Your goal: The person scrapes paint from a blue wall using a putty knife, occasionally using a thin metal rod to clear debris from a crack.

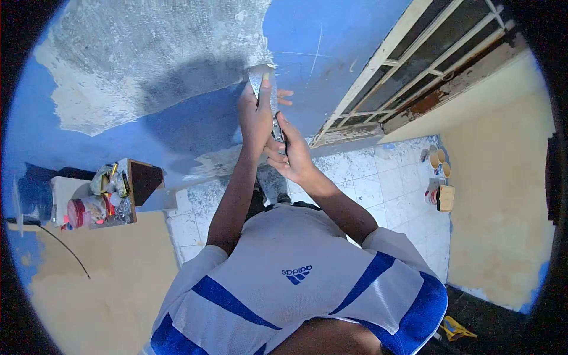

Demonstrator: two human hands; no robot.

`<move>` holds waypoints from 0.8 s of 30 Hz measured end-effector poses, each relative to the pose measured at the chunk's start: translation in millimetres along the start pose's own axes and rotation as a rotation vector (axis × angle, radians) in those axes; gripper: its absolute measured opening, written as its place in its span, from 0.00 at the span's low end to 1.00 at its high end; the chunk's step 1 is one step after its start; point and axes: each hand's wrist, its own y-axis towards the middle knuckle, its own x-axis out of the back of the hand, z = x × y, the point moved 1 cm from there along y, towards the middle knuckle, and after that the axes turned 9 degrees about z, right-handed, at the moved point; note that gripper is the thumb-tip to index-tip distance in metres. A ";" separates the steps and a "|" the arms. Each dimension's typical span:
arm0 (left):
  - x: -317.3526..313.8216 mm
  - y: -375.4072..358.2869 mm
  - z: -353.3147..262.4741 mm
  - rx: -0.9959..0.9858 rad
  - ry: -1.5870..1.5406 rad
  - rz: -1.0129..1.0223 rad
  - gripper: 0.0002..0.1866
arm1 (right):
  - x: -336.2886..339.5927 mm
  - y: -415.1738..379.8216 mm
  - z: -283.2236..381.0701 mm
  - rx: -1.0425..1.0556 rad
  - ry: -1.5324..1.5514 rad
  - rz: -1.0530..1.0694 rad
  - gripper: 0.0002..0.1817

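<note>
A metal paint scraper has its blade edge against the blue wall, at the lower right border of a bare grey patch. My left hand is closed around the blade part, with the thumb laid along it. Lower down, my right hand grips the scraper's dark handle, its fingers curled below. The two hands are close together, and part of the handle is hidden between them. White flaking edges ring the bare patch.
To the right is a barred window. At left, a small shelf carries jars and packets. Paint flakes litter the tiled floor. Cups and a small box stand by the right wall. A black cable hangs at left.
</note>
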 end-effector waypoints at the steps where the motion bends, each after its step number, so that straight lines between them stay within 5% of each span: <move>1: 1.2 2.6 2.9 -0.002 0.015 -0.002 0.21 | 1.7 2.4 1.3 0.000 -0.016 -0.006 0.16; 24: 10.7 47.2 -24.2 -0.181 0.126 -0.040 0.16 | 1.2 56.6 18.7 0.046 -0.070 0.073 0.18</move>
